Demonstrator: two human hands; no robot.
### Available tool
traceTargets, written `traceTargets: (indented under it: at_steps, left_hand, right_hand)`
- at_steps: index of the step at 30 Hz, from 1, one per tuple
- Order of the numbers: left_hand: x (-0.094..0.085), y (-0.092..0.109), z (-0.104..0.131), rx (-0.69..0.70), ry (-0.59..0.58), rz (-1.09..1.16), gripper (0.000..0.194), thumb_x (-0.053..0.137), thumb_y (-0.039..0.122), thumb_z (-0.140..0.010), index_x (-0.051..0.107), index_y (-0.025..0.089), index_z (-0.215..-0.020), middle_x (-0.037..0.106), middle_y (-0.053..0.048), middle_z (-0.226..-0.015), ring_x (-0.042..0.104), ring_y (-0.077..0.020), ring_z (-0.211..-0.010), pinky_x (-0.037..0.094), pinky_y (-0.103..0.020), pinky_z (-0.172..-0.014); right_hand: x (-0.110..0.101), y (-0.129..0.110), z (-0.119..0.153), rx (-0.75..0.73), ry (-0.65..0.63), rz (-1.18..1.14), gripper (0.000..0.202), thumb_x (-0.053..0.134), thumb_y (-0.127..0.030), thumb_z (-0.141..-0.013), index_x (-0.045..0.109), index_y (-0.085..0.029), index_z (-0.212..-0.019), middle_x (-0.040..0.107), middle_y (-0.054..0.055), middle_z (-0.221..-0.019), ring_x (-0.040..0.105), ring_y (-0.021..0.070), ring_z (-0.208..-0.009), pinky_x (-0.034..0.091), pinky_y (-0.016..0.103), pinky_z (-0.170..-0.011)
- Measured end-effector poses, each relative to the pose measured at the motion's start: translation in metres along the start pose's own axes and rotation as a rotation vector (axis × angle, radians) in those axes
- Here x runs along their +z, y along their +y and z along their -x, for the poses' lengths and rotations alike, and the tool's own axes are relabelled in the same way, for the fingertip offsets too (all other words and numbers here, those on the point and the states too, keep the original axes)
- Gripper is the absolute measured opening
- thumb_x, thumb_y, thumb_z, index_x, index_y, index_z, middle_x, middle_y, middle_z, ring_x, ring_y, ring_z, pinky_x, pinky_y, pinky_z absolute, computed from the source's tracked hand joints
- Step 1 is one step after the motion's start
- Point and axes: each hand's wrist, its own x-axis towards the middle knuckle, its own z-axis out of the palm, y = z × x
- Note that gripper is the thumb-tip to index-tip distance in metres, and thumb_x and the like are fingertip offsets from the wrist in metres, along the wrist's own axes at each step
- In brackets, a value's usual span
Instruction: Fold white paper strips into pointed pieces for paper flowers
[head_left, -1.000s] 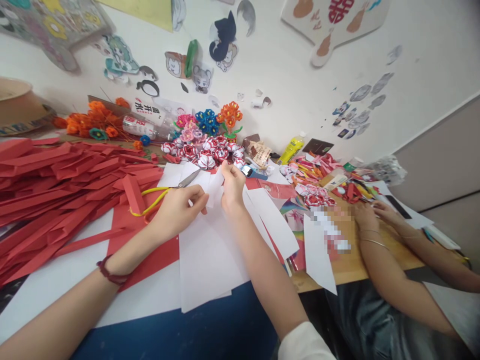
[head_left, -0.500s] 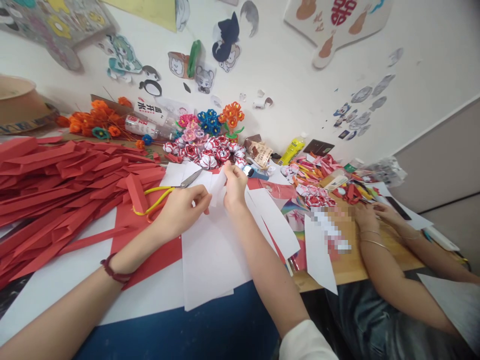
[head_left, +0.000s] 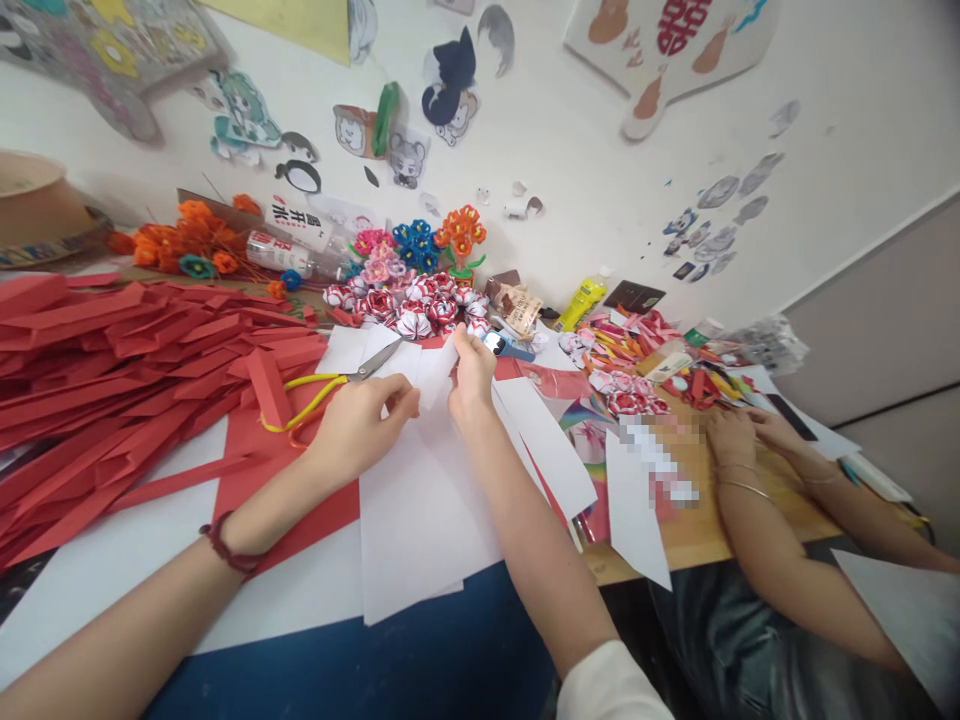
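My right hand (head_left: 472, 378) pinches the upper edge of a thin white paper piece (head_left: 435, 375) over a stack of white sheets (head_left: 424, 510). Just left of it, my left hand (head_left: 364, 420) has its thumb and fingertips curled together near the paper's left edge; what they hold, if anything, is hidden. Scissors (head_left: 319, 385) with yellow and orange handles lie beside my left hand, blades pointing up and right. Under my left forearm are red sheets (head_left: 322, 510).
Folded red strips (head_left: 127, 390) pile up at the left. Red-and-white paper flowers (head_left: 416, 305) sit behind my hands, near a yellow bottle (head_left: 583, 300). White strips (head_left: 547, 445) lie right of my arm. At the right, another person's hands (head_left: 739, 435) rest over the wooden table (head_left: 694, 540).
The view has shifted slightly. Both my hands stay near the thin white paper, and its visible part looks slightly different in shape between them.
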Motion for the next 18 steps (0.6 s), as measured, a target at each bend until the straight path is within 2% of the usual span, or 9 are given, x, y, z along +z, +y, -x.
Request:
traceTargets:
  at_steps: [6,11,14,18]
  left_hand:
    - [-0.005,-0.002,-0.002,-0.084,0.123,-0.021,0.024,0.045,0.033,-0.087,0.06,0.018,-0.075,0.063,0.002,-0.068,0.053,-0.0113,-0.057,0.033,-0.022,-0.058]
    - [-0.007,-0.003,-0.003,-0.174,0.217,-0.001,0.027,0.044,0.036,-0.086,0.061,0.018,-0.075,0.061,0.002,-0.065,0.053,-0.0117,-0.057,0.033,-0.022,-0.058]
    - [-0.008,-0.003,-0.003,-0.22,0.25,0.016,0.029,0.043,0.037,-0.085,0.059,0.017,-0.071,0.058,0.001,-0.061,0.051,-0.0119,-0.056,0.032,-0.023,-0.056]
    - [-0.01,-0.002,-0.003,-0.207,0.247,0.03,0.029,0.043,0.035,-0.084,0.053,0.017,-0.063,0.051,0.003,-0.056,0.047,-0.011,-0.055,0.03,-0.022,-0.055]
  right_hand:
    - [0.014,0.002,0.023,-0.003,-0.181,0.039,0.035,0.067,-0.05,-0.071,0.055,-0.019,-0.062,0.043,-0.007,-0.05,0.034,0.0074,-0.046,0.026,0.022,-0.043]
    - [0.023,0.003,0.045,0.03,-0.377,0.051,0.032,0.071,-0.047,-0.069,0.058,-0.018,-0.067,0.054,-0.005,-0.061,0.045,0.01,-0.059,0.038,0.023,-0.055]
    - [0.023,0.0,0.048,0.021,-0.418,0.065,0.033,0.075,-0.047,-0.066,0.057,-0.019,-0.065,0.055,-0.005,-0.062,0.045,0.0108,-0.057,0.037,0.024,-0.054]
    - [0.022,-0.001,0.047,-0.01,-0.41,0.098,0.033,0.078,-0.045,-0.062,0.055,-0.021,-0.06,0.051,-0.005,-0.057,0.041,0.0108,-0.053,0.029,0.024,-0.048]
